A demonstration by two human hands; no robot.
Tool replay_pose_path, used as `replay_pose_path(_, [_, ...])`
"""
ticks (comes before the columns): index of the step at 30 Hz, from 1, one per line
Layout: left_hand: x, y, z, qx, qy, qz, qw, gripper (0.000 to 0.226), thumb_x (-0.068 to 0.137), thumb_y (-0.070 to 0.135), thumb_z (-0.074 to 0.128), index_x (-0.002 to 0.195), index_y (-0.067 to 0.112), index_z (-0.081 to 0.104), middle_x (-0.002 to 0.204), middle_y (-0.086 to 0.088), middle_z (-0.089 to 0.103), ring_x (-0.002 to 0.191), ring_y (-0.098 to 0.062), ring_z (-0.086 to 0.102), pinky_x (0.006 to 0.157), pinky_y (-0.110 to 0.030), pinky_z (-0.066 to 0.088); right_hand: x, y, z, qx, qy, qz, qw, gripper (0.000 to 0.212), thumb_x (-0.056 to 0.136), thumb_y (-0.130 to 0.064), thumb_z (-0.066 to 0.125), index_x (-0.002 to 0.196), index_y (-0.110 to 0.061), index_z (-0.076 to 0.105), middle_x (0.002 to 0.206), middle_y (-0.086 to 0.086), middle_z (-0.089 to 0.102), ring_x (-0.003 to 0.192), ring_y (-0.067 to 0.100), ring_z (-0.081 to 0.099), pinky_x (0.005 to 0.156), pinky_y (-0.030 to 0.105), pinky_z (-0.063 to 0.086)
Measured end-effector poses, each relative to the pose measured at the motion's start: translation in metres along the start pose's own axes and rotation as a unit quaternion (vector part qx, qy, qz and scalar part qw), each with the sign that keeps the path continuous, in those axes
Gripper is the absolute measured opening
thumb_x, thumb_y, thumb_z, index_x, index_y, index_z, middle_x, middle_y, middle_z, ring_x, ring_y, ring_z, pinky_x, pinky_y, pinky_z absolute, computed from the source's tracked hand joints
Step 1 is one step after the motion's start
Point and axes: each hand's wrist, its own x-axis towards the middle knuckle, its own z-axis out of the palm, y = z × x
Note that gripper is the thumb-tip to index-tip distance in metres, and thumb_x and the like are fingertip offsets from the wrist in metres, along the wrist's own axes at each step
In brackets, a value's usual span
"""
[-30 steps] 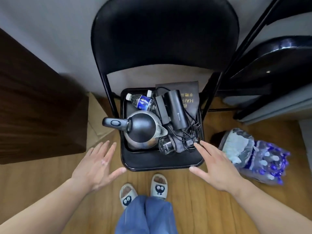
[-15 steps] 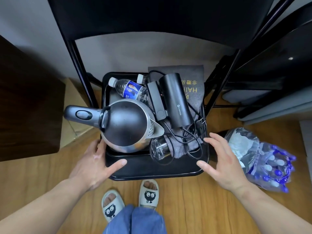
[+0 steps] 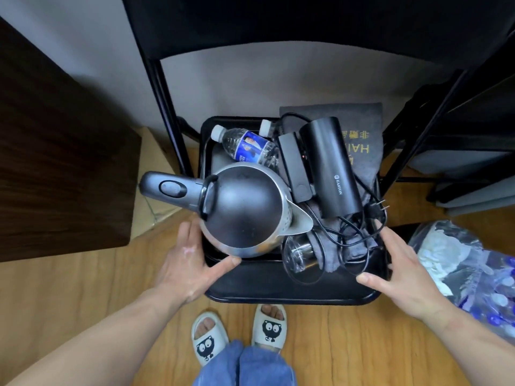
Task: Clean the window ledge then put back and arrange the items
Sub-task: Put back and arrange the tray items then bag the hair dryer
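On the black chair seat (image 3: 278, 288) lie a steel kettle (image 3: 245, 210) standing on a black tray (image 3: 208, 162), a water bottle (image 3: 250, 146), a black hair dryer (image 3: 331, 168) with its tangled cord (image 3: 348, 238), and a clear glass (image 3: 299, 253) on its side. My left hand (image 3: 189, 263) rests at the tray's front left corner, with the fingers along its left side and the thumb on the front rim. At the seat's right edge, beside the cord, my right hand (image 3: 404, 271) is spread. Neither hand has closed on anything.
A grey fabric bag (image 3: 359, 135) lies under the dryer. A dark wooden cabinet (image 3: 55, 162) stands at the left, and black furniture legs (image 3: 434, 129) at the right. A plastic pack of bottles (image 3: 468, 274) sits on the wooden floor (image 3: 348, 344) by my right hand.
I have leaned closer to the chair. Both hands moved forward from in front of the seat to its left and right sides, and the left thumb now touches the tray.
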Motion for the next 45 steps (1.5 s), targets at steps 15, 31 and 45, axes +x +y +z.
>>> replay_pose_path(15, [0.010, -0.005, 0.023, -0.054, 0.053, 0.003, 0.997, 0.126, 0.033, 0.103, 0.051, 0.129, 0.023, 0.066, 0.138, 0.002, 0.047, 0.117, -0.015, 0.048, 0.087, -0.029, 0.043, 0.008, -0.015, 0.007, 0.004, 0.062, -0.032, 0.998, 0.129, 0.047, -0.098, 0.057, 0.156, -0.039, 0.022, 0.161, -0.008, 0.020, 0.148, 0.014, 0.019, 0.119, 0.039, 0.023])
replay_pose_path(31, [0.032, -0.015, 0.007, -0.151, 0.015, 0.064, 0.986, 0.119, 0.024, 0.087, 0.083, 0.123, 0.022, 0.071, 0.129, -0.003, 0.067, 0.124, -0.027, 0.058, 0.104, -0.055, 0.049, 0.032, -0.043, -0.016, 0.058, -0.006, -0.071, 0.996, 0.123, 0.039, -0.094, 0.067, 0.144, -0.063, 0.012, 0.161, -0.021, 0.016, 0.147, 0.004, 0.015, 0.120, 0.035, 0.022])
replay_pose_path(45, [0.020, -0.019, 0.002, -0.187, -0.010, 0.063, 0.980, 0.136, 0.027, 0.078, 0.091, 0.145, 0.026, 0.050, 0.143, 0.006, 0.054, 0.137, -0.016, 0.049, 0.112, -0.049, 0.045, 0.020, -0.024, -0.009, 0.110, -0.003, -0.074, 0.991, 0.123, 0.043, -0.094, 0.068, 0.150, -0.051, 0.023, 0.158, -0.012, 0.029, 0.147, 0.008, 0.025, 0.121, 0.042, 0.026])
